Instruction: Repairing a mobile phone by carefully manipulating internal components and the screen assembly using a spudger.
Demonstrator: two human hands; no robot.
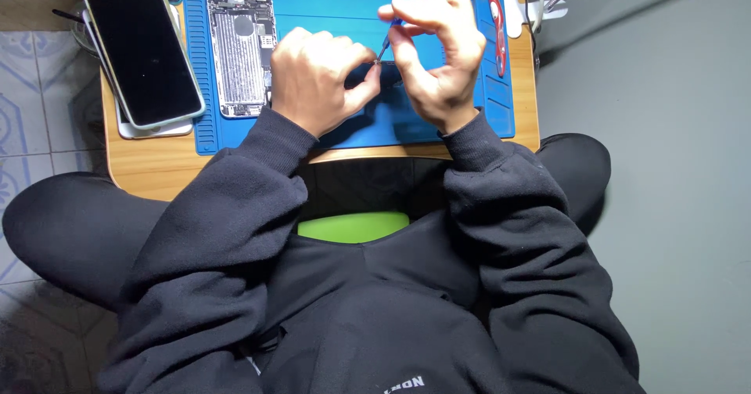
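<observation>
The left hand (317, 77) is curled nearly into a fist over the blue mat (344, 18), thumb and fingertips pinched on a small dark part (374, 71) held just above the mat's middle. How much of that part the hand covers cannot be told. The right hand (438, 50) sits just right of the left hand, fingers bent and drawn together, gripping a thin blue-handled tool (389, 38) between thumb and forefinger. The tool slants down to the left and its tip meets the small dark part right at the left thumb. Both wrists come out of black sleeves (501, 175).

On the left part of the blue mat, just left of the left hand, lies an opened phone body (238, 50), its metal insides facing up. Left of the mat, a phone with a dark screen (143, 50) in a pale case rests on top of other flat devices, tilted slightly. Along the right edge of the mat lies a red-handled tool (495, 22).

The blue mat covers most of a small wooden table (156, 167), which stands over the person's crossed legs. Below the mat, under the table's near edge, a bright green object (352, 226) shows in the lap. Left of the table the floor is patterned tile (31, 89); right of it the floor is plain grey (665, 128).
</observation>
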